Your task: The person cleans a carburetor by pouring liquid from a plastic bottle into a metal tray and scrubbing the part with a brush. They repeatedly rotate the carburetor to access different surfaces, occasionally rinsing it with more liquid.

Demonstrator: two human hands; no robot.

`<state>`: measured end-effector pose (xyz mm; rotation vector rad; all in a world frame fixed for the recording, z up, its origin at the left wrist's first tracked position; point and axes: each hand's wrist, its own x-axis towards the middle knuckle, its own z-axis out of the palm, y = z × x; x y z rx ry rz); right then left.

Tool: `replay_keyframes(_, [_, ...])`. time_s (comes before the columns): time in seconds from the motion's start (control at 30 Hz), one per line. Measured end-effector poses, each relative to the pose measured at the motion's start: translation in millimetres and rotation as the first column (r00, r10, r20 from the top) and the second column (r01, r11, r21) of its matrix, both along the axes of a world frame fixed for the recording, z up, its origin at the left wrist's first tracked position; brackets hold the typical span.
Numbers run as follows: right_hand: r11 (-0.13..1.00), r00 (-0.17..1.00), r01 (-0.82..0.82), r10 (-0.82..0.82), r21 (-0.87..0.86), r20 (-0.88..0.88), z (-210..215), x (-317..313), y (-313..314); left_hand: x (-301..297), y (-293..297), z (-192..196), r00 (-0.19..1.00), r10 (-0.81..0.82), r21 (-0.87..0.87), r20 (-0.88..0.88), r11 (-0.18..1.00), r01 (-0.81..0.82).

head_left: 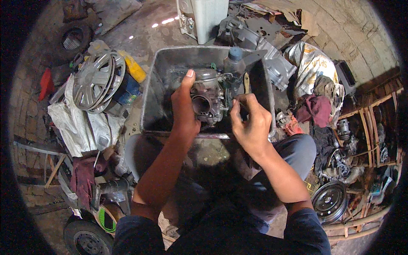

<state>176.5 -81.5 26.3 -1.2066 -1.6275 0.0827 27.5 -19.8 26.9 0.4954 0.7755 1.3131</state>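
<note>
A grey metal carburetor (pixel 207 100) is held over a dark rectangular basin (pixel 163 59), its round bore turned toward me. My left hand (pixel 185 106) grips it from the left side, thumb pointing up along it. At its right side my right hand (pixel 253 123) is closed in a pinch, thumb and forefinger together close to the carburetor's edge. Whatever lies between those fingertips is too small to make out. Just beyond the right hand, a brush handle (pixel 246 83) leans in the basin beside a clear bottle with a blue cap (pixel 235 54).
Wheel covers (pixel 93 83) and a yellow container (pixel 132 66) lie to the left. Large metal casings (pixel 272 63) and a white sack (pixel 312 61) stand at the right. A pale metal block (pixel 206 21) rises behind the basin. Black wheel rim (pixel 329 202) sits low right.
</note>
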Motion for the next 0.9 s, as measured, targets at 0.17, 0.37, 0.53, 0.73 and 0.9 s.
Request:
replay_keyframes(0.17, [0.996,0.998,0.035,-0.039,-0.085,-0.044,5,-1,1,1,0,0,1.0,0.016,0.021,-0.024,1.0,-0.016])
replay_keyframes(0.37, [0.991,0.999,0.027,-0.033,-0.132,-0.042,3,-1,1,2,1,-6,0.991,0.071,0.065,-0.109,0.996,-0.064])
replay_keyframes(0.53, [0.978,0.995,0.058,-0.072,-0.199,-0.064,11,2,0,-1,3,-14,0.978,0.057,0.1,-0.201,0.994,-0.038])
replay_keyframes(0.73, [0.979,0.993,0.049,-0.069,-0.199,-0.095,9,0,-5,1,-1,2,0.991,0.01,0.046,-0.136,0.999,-0.004])
replay_keyframes(0.9, [0.965,0.98,0.118,-0.152,-0.235,-0.13,13,8,10,3,-5,9,0.994,-0.027,-0.031,-0.105,0.999,0.024])
